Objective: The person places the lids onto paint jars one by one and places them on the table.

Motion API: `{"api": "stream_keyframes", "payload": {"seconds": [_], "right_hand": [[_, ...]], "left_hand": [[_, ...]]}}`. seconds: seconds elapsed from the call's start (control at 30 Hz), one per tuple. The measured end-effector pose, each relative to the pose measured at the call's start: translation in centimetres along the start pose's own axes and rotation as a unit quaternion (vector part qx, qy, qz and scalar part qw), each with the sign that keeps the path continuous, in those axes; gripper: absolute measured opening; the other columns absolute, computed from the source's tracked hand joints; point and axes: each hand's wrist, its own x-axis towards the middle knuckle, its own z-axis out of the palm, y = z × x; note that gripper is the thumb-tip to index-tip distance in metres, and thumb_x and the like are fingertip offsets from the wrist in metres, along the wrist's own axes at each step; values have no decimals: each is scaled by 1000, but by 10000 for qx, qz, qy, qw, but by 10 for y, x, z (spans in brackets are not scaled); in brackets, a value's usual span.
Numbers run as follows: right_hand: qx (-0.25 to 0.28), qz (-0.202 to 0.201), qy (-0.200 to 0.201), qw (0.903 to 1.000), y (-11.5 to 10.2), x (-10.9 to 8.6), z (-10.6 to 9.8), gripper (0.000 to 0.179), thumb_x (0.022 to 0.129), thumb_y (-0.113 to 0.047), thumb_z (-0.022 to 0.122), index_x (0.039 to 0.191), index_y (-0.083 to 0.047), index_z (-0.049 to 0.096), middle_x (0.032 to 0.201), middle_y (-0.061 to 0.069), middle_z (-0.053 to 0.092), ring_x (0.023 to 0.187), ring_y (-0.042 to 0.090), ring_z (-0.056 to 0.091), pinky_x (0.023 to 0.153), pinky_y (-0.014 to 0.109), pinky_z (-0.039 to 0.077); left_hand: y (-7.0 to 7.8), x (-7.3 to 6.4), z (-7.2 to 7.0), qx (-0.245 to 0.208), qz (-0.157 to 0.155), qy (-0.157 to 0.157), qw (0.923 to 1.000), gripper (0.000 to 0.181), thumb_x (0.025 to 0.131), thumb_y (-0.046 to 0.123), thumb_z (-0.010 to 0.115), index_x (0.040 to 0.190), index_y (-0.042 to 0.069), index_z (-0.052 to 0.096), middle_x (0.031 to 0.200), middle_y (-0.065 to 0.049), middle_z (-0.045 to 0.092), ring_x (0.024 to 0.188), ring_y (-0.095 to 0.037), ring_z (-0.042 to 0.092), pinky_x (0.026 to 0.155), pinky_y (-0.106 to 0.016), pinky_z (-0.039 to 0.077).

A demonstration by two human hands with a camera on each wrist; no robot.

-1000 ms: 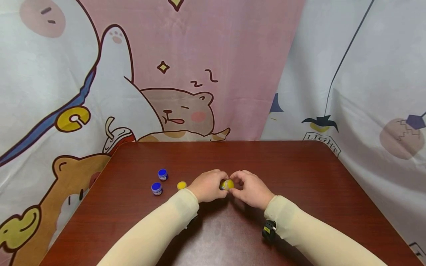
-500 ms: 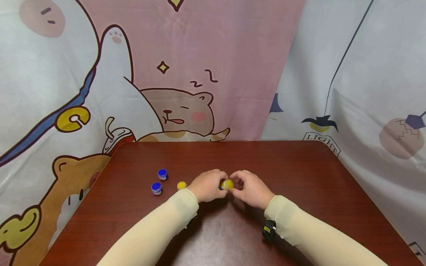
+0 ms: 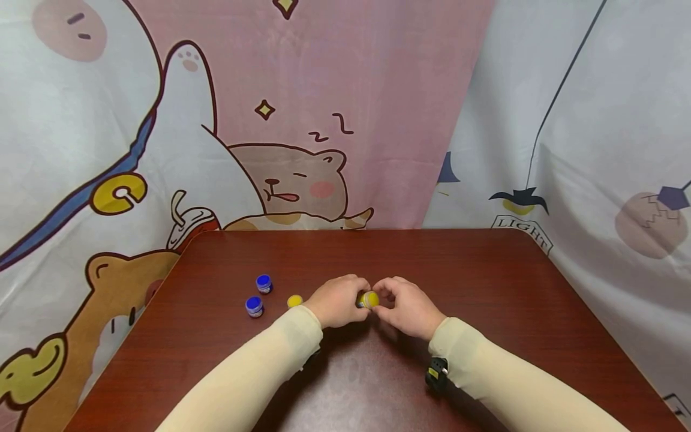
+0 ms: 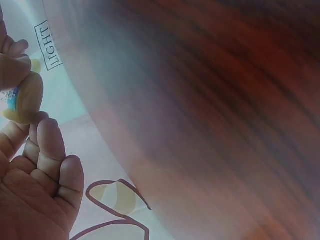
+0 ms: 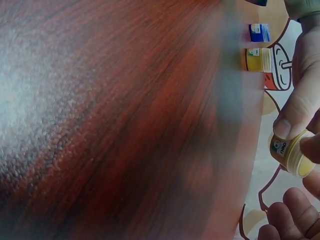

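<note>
Over the middle of the table, my left hand [image 3: 333, 303] grips a small yellow paint jar [image 3: 369, 300] tipped on its side, its lid facing right. My right hand [image 3: 408, 308] has its thumb and index finger at the lid end, with the other fingers curled. In the right wrist view the jar [image 5: 281, 147] shows a small label, and a thumb presses on its body. The left wrist view shows the jar's rounded base [image 4: 32, 98] between thumb and fingers. A second yellow jar [image 3: 294, 301] stands behind my left wrist, partly hidden.
Two blue-lidded jars [image 3: 254, 306] stand on the left part of the brown table [image 3: 459, 264]. A printed cloth [image 3: 410, 120] with cartoon animals hangs behind the table's far edge. A black wrist device [image 3: 436, 374] is strapped below my right cuff.
Hardly anything differs: both hands keep their places at the yellow paint jar, and its lid stays facing right. The other jars have not moved.
</note>
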Motion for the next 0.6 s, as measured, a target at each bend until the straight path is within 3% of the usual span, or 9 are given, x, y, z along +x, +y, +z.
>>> {"api": "stream_keyframes", "payload": {"seconds": [0.6], "right_hand": [[13,21,8,10000,0,1,1,26,88,-17,84,112,-14,72,107,8,69,98,24,68,87,40,56]], "left_hand": [[-1,1,0,30,-4,4,10000,35,87,36,81,117,19,71,102,6,64,83,-10,59,76,-27,51]]}}
